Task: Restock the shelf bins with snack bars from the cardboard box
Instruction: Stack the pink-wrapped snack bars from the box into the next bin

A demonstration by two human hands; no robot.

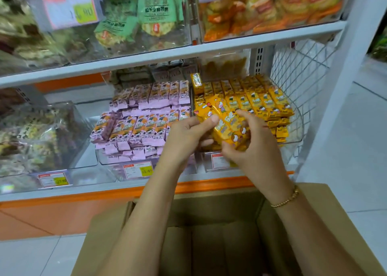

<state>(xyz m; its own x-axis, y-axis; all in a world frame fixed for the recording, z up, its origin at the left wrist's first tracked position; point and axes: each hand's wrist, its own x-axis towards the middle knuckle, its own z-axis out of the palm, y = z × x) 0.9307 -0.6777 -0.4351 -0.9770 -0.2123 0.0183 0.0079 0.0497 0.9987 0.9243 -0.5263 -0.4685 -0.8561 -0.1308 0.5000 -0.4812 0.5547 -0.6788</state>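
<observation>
Both hands hold a bunch of yellow snack bars (227, 121) over the front of the right clear bin (293, 138), which is packed with rows of the same yellow bars. My left hand (186, 137) grips the bunch from the left with the thumb on top. Curled around the bunch's lower right side are the fingers of my right hand (251, 143). Below my forearms stands the open cardboard box (209, 240); its visible inside looks bare.
A middle bin (117, 160) holds pink snack bars. To the left is a bin of mixed wrapped snacks (33, 137). The upper shelf (167, 54) carries green and orange packets. A wire side panel (299, 72) closes the shelf's right end. White tiled floor lies to the right.
</observation>
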